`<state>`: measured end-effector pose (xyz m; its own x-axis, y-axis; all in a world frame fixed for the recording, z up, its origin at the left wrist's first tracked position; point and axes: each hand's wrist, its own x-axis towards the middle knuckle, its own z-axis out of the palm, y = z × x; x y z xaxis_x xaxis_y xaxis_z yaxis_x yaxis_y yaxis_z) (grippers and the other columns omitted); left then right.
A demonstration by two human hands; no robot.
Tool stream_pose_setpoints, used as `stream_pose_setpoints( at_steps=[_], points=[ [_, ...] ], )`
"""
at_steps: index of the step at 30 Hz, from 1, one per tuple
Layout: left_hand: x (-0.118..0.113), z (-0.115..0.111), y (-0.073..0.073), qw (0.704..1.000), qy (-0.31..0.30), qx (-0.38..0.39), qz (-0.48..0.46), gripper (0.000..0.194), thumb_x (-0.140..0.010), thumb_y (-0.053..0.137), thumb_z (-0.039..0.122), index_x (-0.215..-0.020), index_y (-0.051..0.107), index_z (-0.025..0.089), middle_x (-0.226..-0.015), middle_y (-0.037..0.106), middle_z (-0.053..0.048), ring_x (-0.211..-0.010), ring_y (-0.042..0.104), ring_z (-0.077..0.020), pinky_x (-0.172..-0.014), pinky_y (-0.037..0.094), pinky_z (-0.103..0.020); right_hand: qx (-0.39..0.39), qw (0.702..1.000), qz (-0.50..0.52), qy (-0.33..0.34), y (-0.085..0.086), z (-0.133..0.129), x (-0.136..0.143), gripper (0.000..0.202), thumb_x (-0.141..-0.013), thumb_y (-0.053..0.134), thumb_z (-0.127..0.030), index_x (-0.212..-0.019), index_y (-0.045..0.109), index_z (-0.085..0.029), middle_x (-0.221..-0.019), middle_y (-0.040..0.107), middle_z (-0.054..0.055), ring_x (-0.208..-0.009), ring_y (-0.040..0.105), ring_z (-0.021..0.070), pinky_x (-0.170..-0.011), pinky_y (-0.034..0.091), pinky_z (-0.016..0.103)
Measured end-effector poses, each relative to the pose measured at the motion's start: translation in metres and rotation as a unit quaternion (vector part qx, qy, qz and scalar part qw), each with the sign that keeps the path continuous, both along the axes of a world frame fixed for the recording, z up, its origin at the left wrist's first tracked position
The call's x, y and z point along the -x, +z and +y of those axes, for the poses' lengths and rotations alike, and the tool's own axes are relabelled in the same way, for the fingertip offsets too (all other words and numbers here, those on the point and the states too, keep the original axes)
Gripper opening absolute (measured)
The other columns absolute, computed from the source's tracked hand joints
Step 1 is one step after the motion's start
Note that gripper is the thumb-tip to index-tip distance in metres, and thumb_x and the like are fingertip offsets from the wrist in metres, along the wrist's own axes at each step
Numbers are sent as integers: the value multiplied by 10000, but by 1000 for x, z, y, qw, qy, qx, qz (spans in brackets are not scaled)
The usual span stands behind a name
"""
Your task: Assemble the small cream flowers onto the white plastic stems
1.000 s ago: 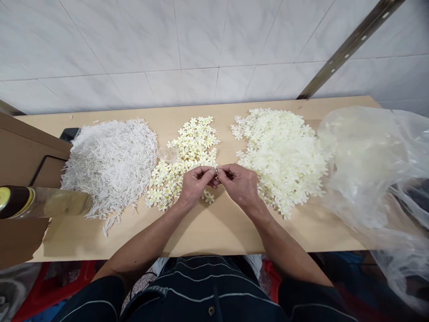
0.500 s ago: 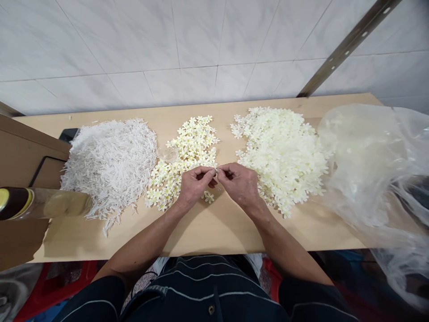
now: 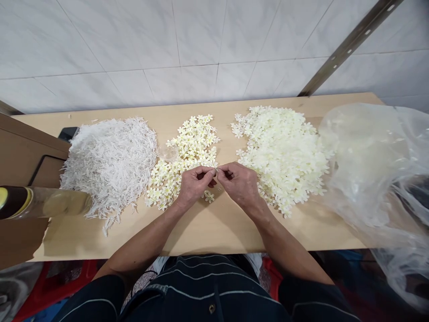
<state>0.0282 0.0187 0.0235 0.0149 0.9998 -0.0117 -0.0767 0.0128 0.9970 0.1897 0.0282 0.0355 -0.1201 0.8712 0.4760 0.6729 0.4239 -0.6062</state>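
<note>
My left hand [image 3: 197, 183] and my right hand [image 3: 238, 181] meet over the middle of the table, fingertips pinched together. Between them is something tiny and pale, mostly covered by the fingers, so I cannot make out its kind. Just behind and left of my left hand spreads a pile of small artificial flowers [image 3: 191, 143] with yellow centres. One loose flower [image 3: 209, 196] lies below the left fingers. To the right of my right hand is a larger heap of pale cream flower pieces [image 3: 284, 152]. A mound of thin white strands [image 3: 110, 156] lies farther left.
A small clear dish [image 3: 168, 153] sits beside the yellow-centred flowers. At the left are a jar [image 3: 50, 203] with a dark, yellow-rimmed lid and a cardboard box [image 3: 27, 147]. A clear plastic bag [image 3: 368, 156] covers the right end of the table [image 3: 214, 232]. Behind stands a tiled wall [image 3: 201, 40].
</note>
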Motion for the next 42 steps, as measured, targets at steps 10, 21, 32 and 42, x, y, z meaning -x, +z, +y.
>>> stream_pose_setpoints(
  at_steps=[10, 21, 32, 42],
  points=[
    [-1, -1, -6, 998, 47, 15, 27, 194, -821, 753, 327, -853, 782, 138, -606, 690, -11, -510, 645, -116, -531, 551, -215, -1, 1000, 1, 8, 1, -2, 4, 144, -877, 650, -188, -789, 763, -197, -730, 750, 24, -677, 666, 159, -670, 495, 269],
    [-1, 5, -2, 992, 6, 79, -98, 230, -784, 777, 361, -823, 737, 138, -604, 674, -23, -516, 624, -135, -534, 530, -257, 173, 979, 112, 9, 4, 0, 0, 187, -911, 642, -312, -847, 782, -206, -740, 773, 18, -653, 698, 166, -622, 528, 263],
    [-2, 5, -7, 992, 11, 75, -103, 225, -771, 784, 350, -828, 742, 137, -614, 676, -24, -524, 622, -135, -534, 522, -260, 176, 976, 126, -10, 2, 0, 0, 175, -870, 648, -304, -828, 773, -188, -708, 759, 28, -621, 676, 160, -586, 527, 250],
    [-3, 6, -3, 989, 18, 96, -112, 219, -751, 775, 353, -804, 719, 148, -614, 666, -18, -515, 614, -128, -522, 501, -253, 219, 956, 194, -25, 9, -1, 2, 136, -839, 659, -293, -813, 732, -181, -664, 730, 24, -594, 702, 169, -562, 552, 252]
  ],
)
